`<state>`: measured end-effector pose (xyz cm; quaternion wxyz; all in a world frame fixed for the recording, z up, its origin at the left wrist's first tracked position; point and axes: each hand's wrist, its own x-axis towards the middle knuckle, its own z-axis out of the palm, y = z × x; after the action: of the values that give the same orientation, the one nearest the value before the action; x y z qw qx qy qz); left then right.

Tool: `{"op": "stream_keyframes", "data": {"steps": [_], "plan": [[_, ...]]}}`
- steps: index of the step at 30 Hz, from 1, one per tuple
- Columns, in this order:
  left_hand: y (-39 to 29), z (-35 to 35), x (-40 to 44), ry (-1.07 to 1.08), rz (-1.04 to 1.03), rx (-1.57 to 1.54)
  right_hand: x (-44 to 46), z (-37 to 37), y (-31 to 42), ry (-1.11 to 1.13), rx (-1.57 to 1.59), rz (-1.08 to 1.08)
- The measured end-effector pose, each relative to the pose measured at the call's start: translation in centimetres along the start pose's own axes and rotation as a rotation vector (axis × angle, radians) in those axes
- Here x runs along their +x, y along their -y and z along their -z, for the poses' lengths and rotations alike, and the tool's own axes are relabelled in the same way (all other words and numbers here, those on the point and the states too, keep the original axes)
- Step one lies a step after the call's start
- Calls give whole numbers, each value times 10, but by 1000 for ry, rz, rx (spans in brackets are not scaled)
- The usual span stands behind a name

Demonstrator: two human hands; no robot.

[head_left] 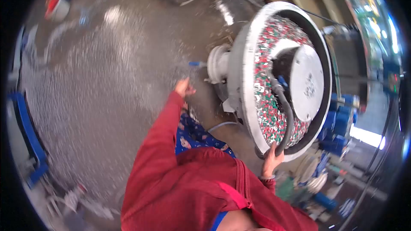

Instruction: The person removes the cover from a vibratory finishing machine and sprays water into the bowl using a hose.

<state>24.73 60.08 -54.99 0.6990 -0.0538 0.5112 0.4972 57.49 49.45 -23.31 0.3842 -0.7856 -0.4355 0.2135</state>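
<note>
A large round vibratory tub [248, 72] stands tilted in the view, with many small red, green and white pieces [265, 115] inside it. From its middle a thick dark hose [289, 117] curves down to the near rim. My right hand [272, 161] is at that rim, its fingers wrapped round the hose's end. Out to the left, my left hand [184, 87] hangs above the wet floor with fingers apart and nothing visible in it. A short blue-handled valve [197, 64] sticks out from the tub's side just beyond that hand.
Wet grey floor [98, 90] spreads to the left. A blue metal frame [28, 132] stands at the far left, a red and white bucket [58, 8] at the upper left. Blue machinery [338, 124] and white ring-shaped parts [314, 175] are on the right.
</note>
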Motion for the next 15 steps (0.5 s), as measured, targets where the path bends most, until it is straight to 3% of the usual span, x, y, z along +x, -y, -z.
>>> {"op": "stream_keyframes", "data": {"steps": [3, 5, 7, 9, 13, 15], "plan": [[4, 14, 62, -112, -14, 48, -17, -11, 12, -9, 76, -25], [-23, 1, 67, -205, 142, 84, -20, -20, 15, -56, -11, 4], [12, 6, 143, -345, 60, 176, -10, -27, -4, -148, -11, 13], [15, -2, 185, -481, 51, 325, -15, -58, 25, -99, -65, -10], [48, -6, 258, -515, -5, 638, -14, -79, 38, -95, -39, -21], [55, -18, 271, -573, -44, 742, -9, -88, 41, -201, -25, 14]]}}
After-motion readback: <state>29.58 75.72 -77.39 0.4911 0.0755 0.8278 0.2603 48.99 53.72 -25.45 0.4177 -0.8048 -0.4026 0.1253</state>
